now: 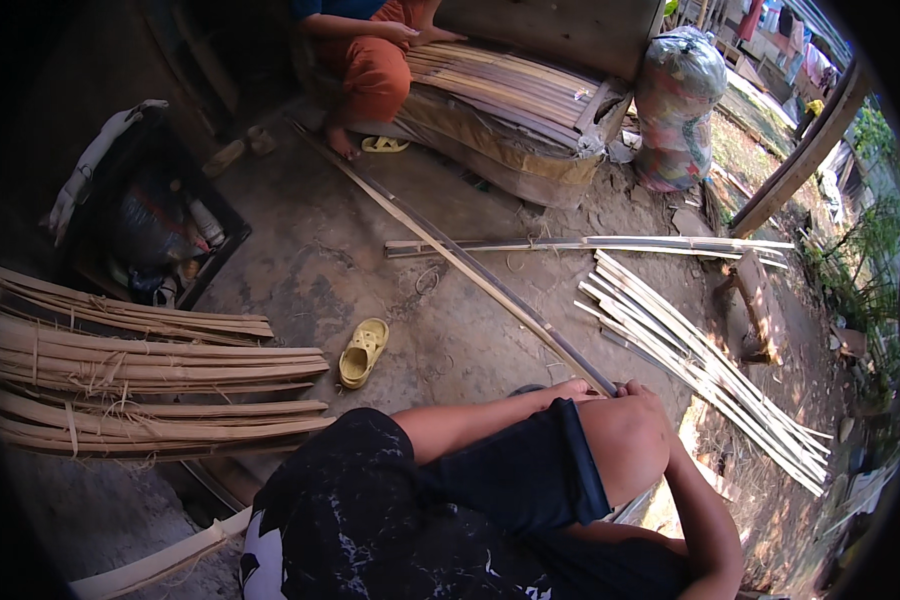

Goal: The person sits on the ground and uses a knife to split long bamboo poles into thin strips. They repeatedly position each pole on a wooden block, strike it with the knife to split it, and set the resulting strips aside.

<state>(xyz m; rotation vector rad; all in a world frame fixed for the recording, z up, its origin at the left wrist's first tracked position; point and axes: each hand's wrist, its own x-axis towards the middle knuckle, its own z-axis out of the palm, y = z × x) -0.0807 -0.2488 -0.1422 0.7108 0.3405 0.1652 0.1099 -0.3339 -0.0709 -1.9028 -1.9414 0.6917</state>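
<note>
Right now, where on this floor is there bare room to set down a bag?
Mostly bare floor lies between the black box and the long diagonal strip, beyond the yellow clog. A narrower patch separates the couch from the crosswise strips. It's crowded at left with stacked strips, at right with fanned pale strips.

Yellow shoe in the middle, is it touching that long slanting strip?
Apart. The head view shows a gap of floor between the yellow shoe and the long slanting strip.
</note>
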